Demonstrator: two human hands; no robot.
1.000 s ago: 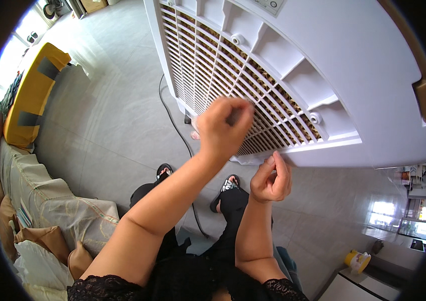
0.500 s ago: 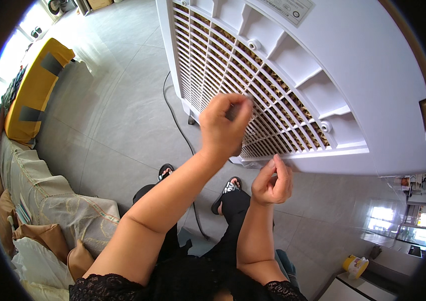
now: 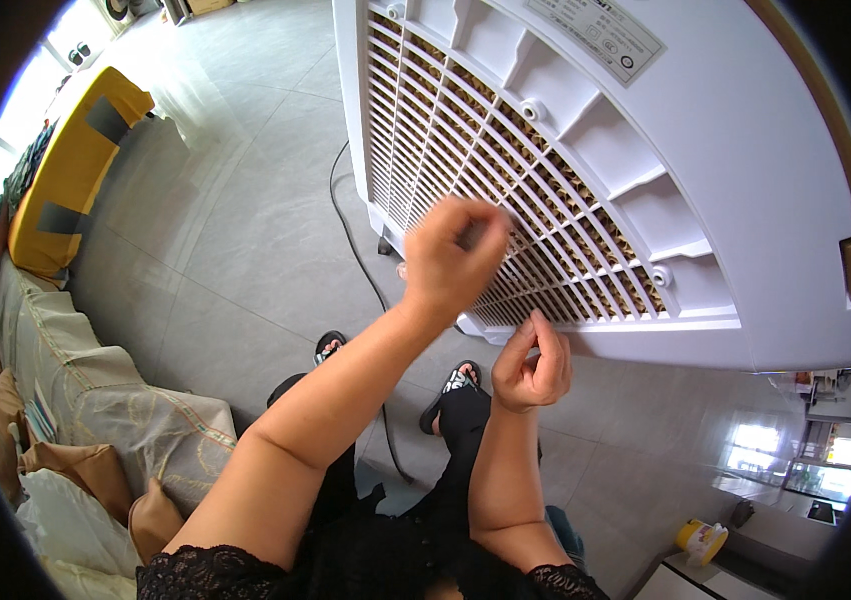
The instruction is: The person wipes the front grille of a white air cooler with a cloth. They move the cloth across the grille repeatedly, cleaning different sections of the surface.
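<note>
A large white air cooler [image 3: 745, 190] stands ahead of me, its slatted grille [image 3: 455, 130] turned my way. Brown honeycomb pad [image 3: 585, 205] shows through the slats. My left hand [image 3: 453, 255] is closed in front of the lower grille, thumb and finger pinched together and slightly blurred. Lower and to the right, my right hand [image 3: 533, 368] also makes a pinch, close to the cooler's bottom edge. Anything in either pinch is too small or hidden to make out. I cannot tell whether the left fingers touch the slats.
A black cable [image 3: 355, 245] runs over the grey tiled floor [image 3: 235, 200] past my sandalled feet. To the left are a cloth-covered sofa [image 3: 115, 390] and a yellow padded piece [image 3: 80, 170]. A yellow-and-white tub [image 3: 702, 541] sits at the lower right.
The cooler now sits slightly farther right and lower in the picture. Both hands keep their pinched shape; the left appears slightly farther right, the right slightly farther left.
</note>
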